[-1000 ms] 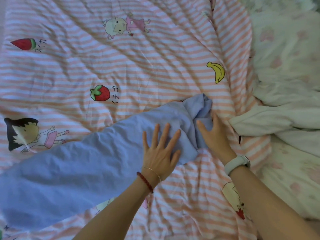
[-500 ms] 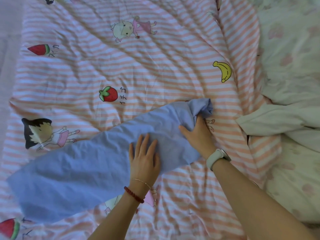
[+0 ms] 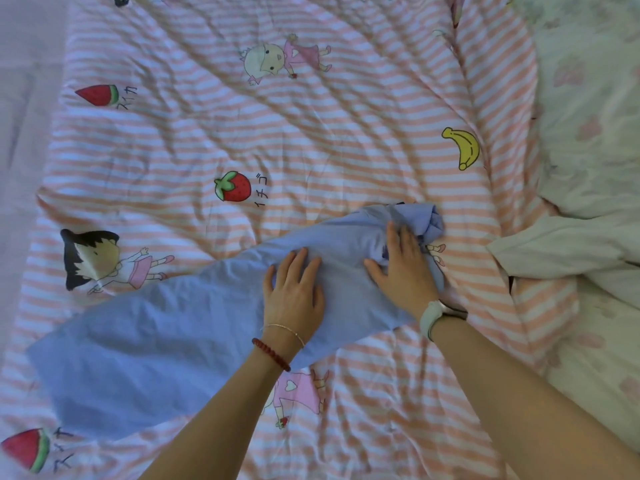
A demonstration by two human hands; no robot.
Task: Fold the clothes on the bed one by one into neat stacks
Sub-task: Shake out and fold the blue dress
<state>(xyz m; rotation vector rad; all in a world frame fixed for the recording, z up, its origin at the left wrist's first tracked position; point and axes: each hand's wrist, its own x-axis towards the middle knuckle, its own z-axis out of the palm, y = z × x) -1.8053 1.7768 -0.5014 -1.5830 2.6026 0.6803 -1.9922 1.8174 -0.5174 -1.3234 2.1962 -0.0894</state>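
A light blue garment (image 3: 166, 334) lies folded lengthwise in a long diagonal strip on the pink striped quilt (image 3: 311, 140), running from lower left to a bunched end (image 3: 419, 220) right of centre. My left hand (image 3: 294, 292) lies flat on the middle of the strip, fingers straight and close together. My right hand (image 3: 401, 268) presses palm-down on the cloth beside the bunched end, fingers pointing away from me. A white watch sits on the right wrist, bracelets on the left.
White crumpled bedding (image 3: 561, 247) lies at the right, touching the quilt's edge. A pale floral sheet (image 3: 588, 98) covers the far right. The quilt's left edge (image 3: 45, 202) borders a pale lilac surface.
My right hand moved from beside the bunched end onto the cloth and now presses it flat. My left hand slid a little left along the strip, its fingers drawn together.
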